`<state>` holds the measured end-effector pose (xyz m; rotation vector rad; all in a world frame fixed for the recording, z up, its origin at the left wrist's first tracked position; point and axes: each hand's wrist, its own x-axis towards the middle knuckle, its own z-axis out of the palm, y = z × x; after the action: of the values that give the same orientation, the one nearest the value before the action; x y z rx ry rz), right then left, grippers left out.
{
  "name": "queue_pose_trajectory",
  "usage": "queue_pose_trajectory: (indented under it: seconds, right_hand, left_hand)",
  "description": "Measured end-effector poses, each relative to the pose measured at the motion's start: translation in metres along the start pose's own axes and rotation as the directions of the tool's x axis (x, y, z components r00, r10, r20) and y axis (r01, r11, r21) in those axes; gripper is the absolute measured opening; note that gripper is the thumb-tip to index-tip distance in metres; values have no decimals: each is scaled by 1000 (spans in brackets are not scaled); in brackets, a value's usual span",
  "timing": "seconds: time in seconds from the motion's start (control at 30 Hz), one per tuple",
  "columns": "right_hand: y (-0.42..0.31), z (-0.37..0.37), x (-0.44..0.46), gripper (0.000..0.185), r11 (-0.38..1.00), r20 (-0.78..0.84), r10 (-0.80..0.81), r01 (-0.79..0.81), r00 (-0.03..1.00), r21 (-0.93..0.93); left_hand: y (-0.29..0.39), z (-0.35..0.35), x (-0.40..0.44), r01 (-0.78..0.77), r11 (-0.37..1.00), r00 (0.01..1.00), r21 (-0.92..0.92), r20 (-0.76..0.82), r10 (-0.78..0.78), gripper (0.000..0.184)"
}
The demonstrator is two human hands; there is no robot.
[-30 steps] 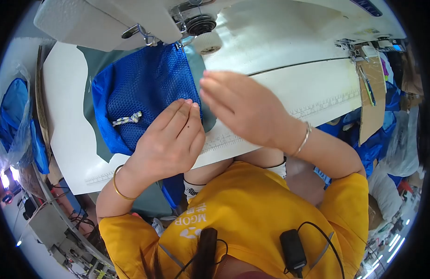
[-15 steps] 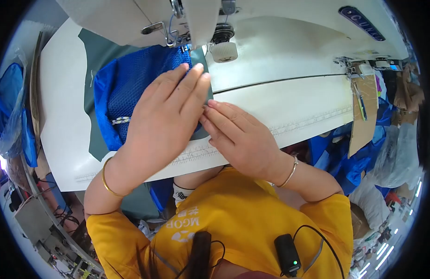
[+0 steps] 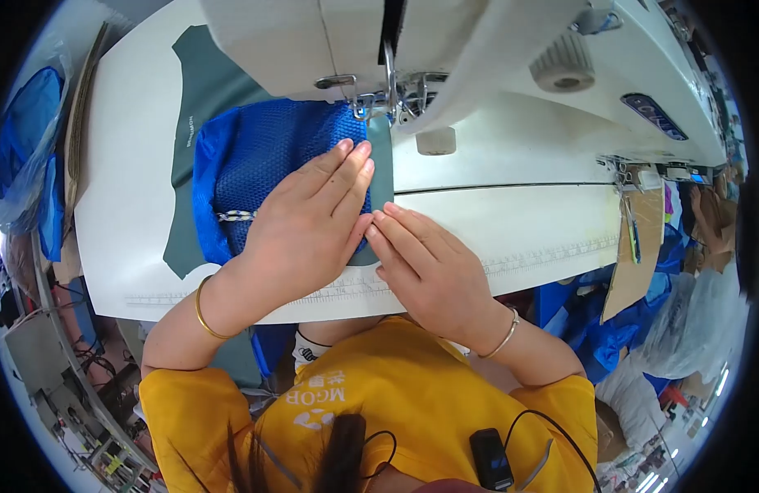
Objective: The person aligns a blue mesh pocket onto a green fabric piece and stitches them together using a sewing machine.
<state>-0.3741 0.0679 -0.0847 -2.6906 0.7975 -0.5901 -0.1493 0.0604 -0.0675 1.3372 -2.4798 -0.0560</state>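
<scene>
Yellow shirt [image 3: 379, 378]: Filled the near edge, with a black device [image 3: 490, 460] hanging at the chest.
Right hand [image 3: 435, 267]: Came down to the fabric's edge, after hovering blurred a second before! Rested palm down, fingertips right beside the left thumb; could not tell pinching from plain resting, with the underside hidden.
Left hand [image 3: 301, 222]: Moved up nearer the needle than a second ago, and kept that high place through the last half-second. Lay flat, fingers straight, clasping nothing, just pressing.
Ruler scale [image 3: 552, 251]: Ran along the table's near side, partly blocked by both hands.
Blue mesh pouch [image 3: 289, 135]: Sat mostly left of the left hand and partly under it, edge lined up toward the presser foot [image 3: 388, 103]. Showed a patterned cord [image 3: 236, 216], half covered by the left hand.
Green fabric [image 3: 203, 70]: Spread beneath the pouch, poking out left and right; showed small white lettering more clearly than before.
Sewing machine [image 3: 269, 49]: Overhung the pouch's far edge and hid it; appeared lower and further right than half a second earlier.
Right-hand clutter: Hung beyond the table, with cardboard [image 3: 630, 287], blue material [image 3: 609, 337] and clear plastic [image 3: 692, 304].
Left-hand clutter: Bunched up past the table, with blue cloth in plastic [image 3: 30, 115].
</scene>
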Motion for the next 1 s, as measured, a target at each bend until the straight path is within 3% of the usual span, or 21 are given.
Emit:
queue_pose_trajectory:
  seconds: [0.27,0.47,0.53,0.73,1.0]
  right_hand:
    - [6,-4,8,46,998,-5,-15,15,1000,-58]
    - [5,-1,9,51,997,-20,-5,4,1000,-76]
    - [5,-3,10,43,997,3,-12,12,1000,-76]
    - [5,-3,14,53,996,-26,1,-3,1000,-90]
    - [16,1,27,46,992,-57,-29,22,998,-121]
  left_hand:
    - [-2,-1,10,9,1000,1000,-2,-3,-9,47]
    - [-6,12,0,-69,997,986,21,-149,71,42]
    - [-6,9,3,-53,998,987,-16,-152,50,41]
    - [-6,7,4,-15,995,987,-94,-160,-1,36]
    - [-17,12,11,-17,996,983,-87,-183,1,34]
